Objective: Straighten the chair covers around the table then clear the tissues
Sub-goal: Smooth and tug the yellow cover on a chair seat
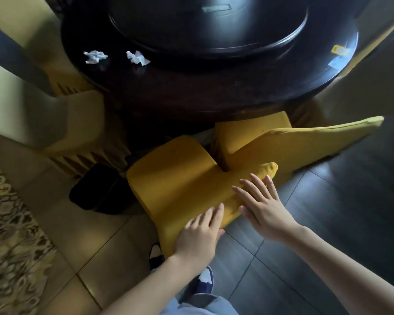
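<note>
A chair in a yellow cover (pixel 180 178) stands in front of me, pushed toward the dark round table (pixel 191 92). My left hand (pixel 198 237) lies on the top edge of its backrest, fingers curled over the fabric. My right hand (pixel 262 210) rests flat on the same backrest top, fingers spread. A second yellow-covered chair (pixel 293 144) stands just to the right, its back angled away. Two crumpled white tissues lie on the table's left side: one tissue (pixel 95 56) further left, the other tissue (pixel 137 57) beside the turntable.
A large dark lazy Susan (pixel 214 30) fills the table's middle. A small yellow packet (pixel 339 50) lies on the table's right rim. More covered chairs (pixel 82 123) stand at the left. A black bin (pixel 98 187) sits on the floor by the chair. A patterned rug (pixel 7 235) lies far left.
</note>
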